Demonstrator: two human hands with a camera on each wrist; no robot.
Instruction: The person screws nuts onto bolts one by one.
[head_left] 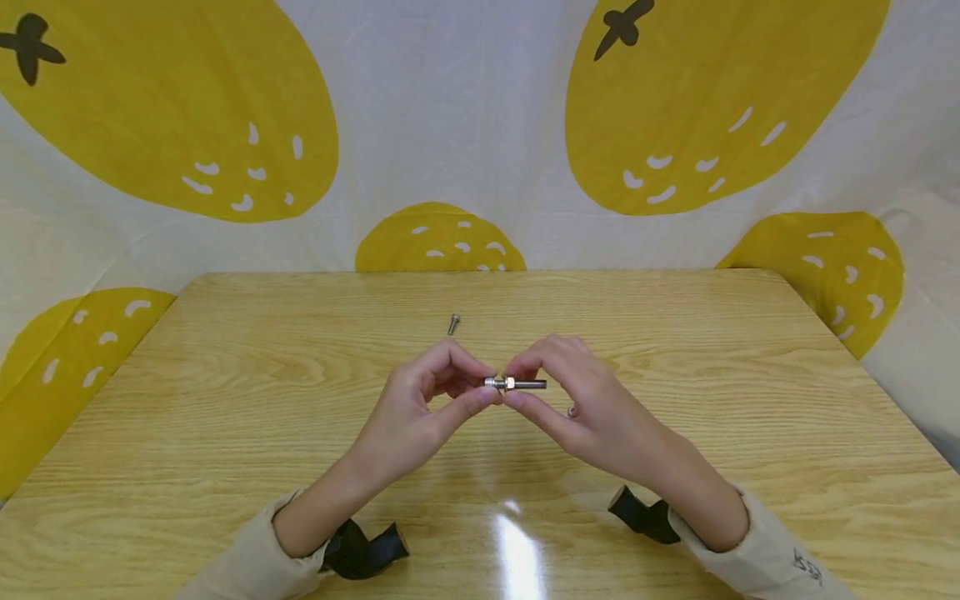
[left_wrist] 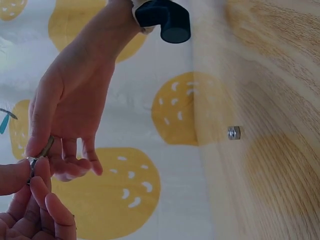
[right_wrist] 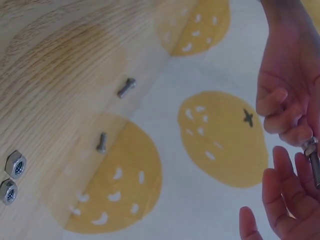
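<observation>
A metal bolt (head_left: 532, 384) lies level between both hands in the head view, its bare shaft pointing right. Thumb and fingertips of the left hand (head_left: 420, 412) pinch its head end. At a nut (head_left: 511, 383) on the shaft, the thumb and fingertips of the right hand (head_left: 592, 408) hold on, close beside the left fingertips. The right wrist view shows the bolt shaft (right_wrist: 315, 169) at the right edge, between the left hand (right_wrist: 290, 85) and right hand (right_wrist: 295, 195). Fingers partly cover the nut in the left wrist view.
A loose bolt (head_left: 453, 324) lies on the wooden table (head_left: 262, 358) beyond the hands. The right wrist view shows two loose nuts, one (right_wrist: 16, 164) above the other (right_wrist: 8, 191), and two bolts, one upper (right_wrist: 127, 87), one lower (right_wrist: 102, 142). A patterned cloth hangs behind.
</observation>
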